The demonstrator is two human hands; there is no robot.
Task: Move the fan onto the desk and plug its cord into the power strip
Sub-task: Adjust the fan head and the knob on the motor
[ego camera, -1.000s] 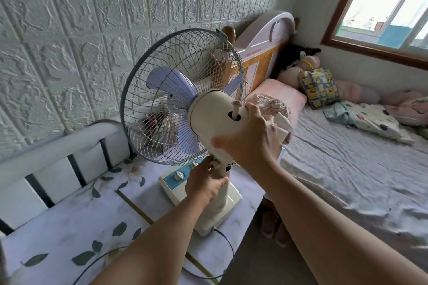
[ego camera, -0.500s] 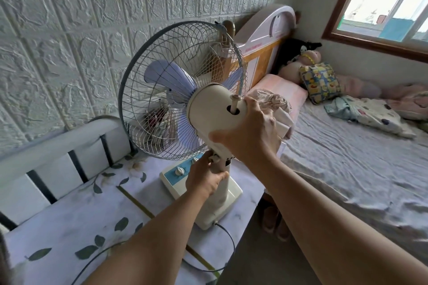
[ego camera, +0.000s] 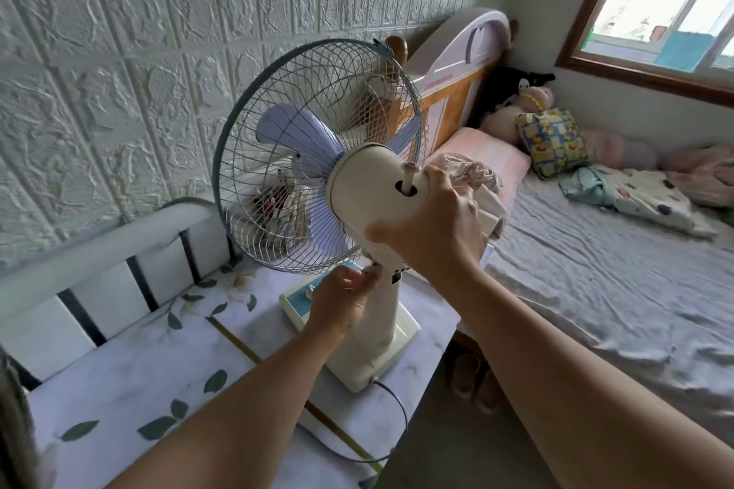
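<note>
A cream table fan with lilac blades and a wire cage stands on the desk, a marble-look top with leaf print. Its square base sits near the desk's right edge. My right hand grips the back of the motor housing. At the neck joint just below the housing, my left hand pinches a small knob. A black cord leaves the rear of the base and loops along the desk's front edge. No power strip is in view.
A textured white wall runs behind the desk, and a white rail lines the desk's back. To the right lies a bed with pillows and soft toys; slippers sit on the floor between desk and bed. A window is at upper right.
The fan's head has tilted slightly upward and back under my right hand. My left hand has stayed at the neck joint. The base has not shifted on the desk.
</note>
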